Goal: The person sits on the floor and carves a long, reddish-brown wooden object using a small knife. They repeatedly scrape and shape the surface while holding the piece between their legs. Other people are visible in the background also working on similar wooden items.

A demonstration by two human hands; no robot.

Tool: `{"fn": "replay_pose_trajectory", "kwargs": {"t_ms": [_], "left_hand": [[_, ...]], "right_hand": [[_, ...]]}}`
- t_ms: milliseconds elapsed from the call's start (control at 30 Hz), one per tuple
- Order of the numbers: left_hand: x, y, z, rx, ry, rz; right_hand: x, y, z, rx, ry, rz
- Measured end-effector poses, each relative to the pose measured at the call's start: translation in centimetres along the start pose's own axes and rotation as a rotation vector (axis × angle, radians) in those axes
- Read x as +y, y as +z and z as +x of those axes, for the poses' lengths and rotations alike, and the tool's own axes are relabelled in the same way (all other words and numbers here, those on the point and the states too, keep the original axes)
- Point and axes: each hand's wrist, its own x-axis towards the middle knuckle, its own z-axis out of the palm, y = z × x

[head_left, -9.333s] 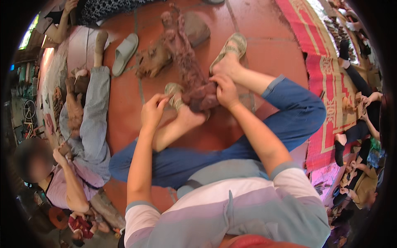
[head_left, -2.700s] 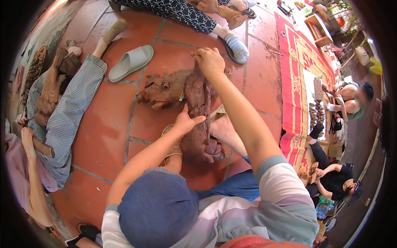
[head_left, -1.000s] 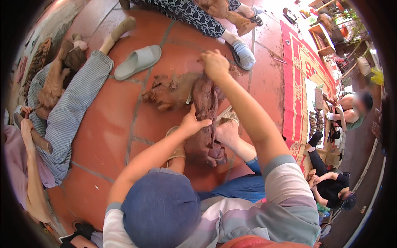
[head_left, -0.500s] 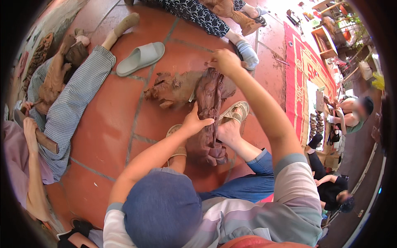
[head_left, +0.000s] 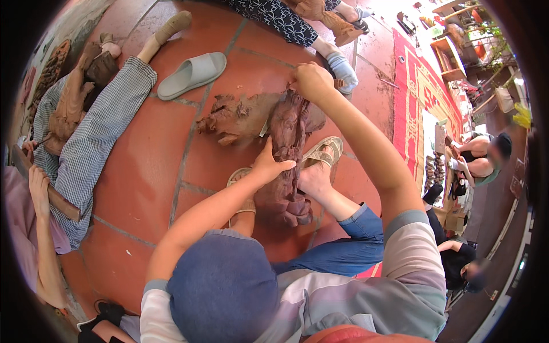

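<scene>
A reddish-brown wood carving [head_left: 287, 128] with deep, folded relief stands on the floor between my sandaled feet. My left hand [head_left: 273, 164] is closed around its middle, with the thumb lying across the front. At the carving's top end my right hand [head_left: 313, 82] is curled shut, fingertips against the wood. Whatever those fingers pinch, if anything, is hidden. Behind the carving lies a rough, jagged piece of brown wood [head_left: 234, 120], partly covered by it.
A grey slide sandal [head_left: 193, 76] lies on the red tile floor [head_left: 137, 166]. At the left, a person in checked trousers holds a wooden bar [head_left: 63, 204] beside a carving [head_left: 68, 117]. Another person's legs [head_left: 274, 23] are ahead; a red patterned mat [head_left: 412, 97] spreads at right.
The view has shifted slightly. My left hand keeps its grip, and my right hand stays at the carving's top, its fingers a little more curled. The neighbour's wooden bar has dropped slightly.
</scene>
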Motion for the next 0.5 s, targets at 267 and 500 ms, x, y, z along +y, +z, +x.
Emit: {"fn": "replay_pose_trajectory", "kwargs": {"t_ms": [267,500], "left_hand": [[-0.1,0.1,0.1,-0.049,0.061,-0.12],[1.3,-0.7,-0.3,-0.141,-0.002,-0.203]], "right_hand": [[-4.4,3.2,1.7,-0.063,0.045,-0.256],[-3.4,2.5,0.7,-0.043,0.049,-0.216]]}}
